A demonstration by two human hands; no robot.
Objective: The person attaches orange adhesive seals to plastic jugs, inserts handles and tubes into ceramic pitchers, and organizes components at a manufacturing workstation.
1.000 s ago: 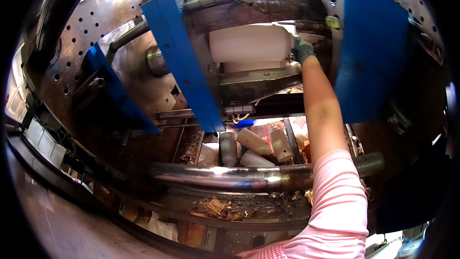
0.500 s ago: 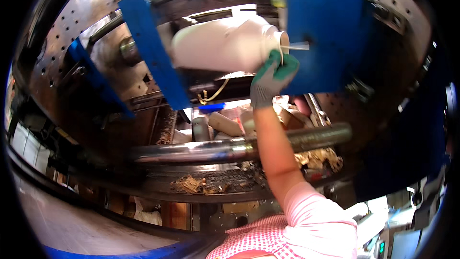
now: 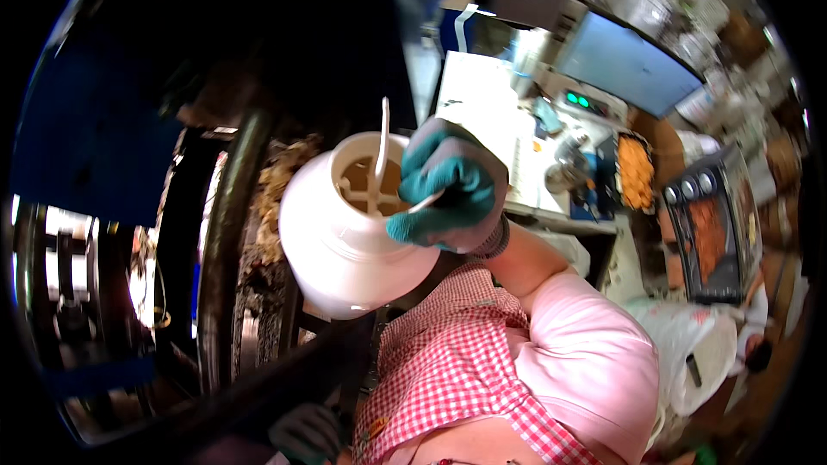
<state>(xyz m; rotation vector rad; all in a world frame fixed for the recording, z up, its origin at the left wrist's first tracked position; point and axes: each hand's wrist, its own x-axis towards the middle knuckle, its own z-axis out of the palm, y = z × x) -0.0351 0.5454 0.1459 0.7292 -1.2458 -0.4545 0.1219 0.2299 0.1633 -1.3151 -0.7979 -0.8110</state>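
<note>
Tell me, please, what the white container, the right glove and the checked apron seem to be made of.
White container: probably plastic, smooth and glossy, showing highlights.
Right glove: apparently grey knit, from its ribbed cuff, with matte green coating, perhaps rubber.
Checked apron: likely matte woven cloth, creased.

A wide-mouthed white plastic bottle (image 3: pixel 349 254) tilts mouth-up, the grey-and-green-gloved right hand (image 3: pixel 452 189) closed at its rim; a thin white strip (image 3: pixel 383 133) rises from the bottle's mouth; left of the bottle runs a round metal bar (image 3: pixel 226 250); below the bottle, dimly lit, is the gloved left hand (image 3: pixel 306 430); below and right of it spreads a red-and-white checked apron (image 3: pixel 452 344); well right of the bottle are a monitor (image 3: pixel 629 60), a green-lit digital display (image 3: pixel 586 102) and a toaster oven (image 3: pixel 715 224).
</note>
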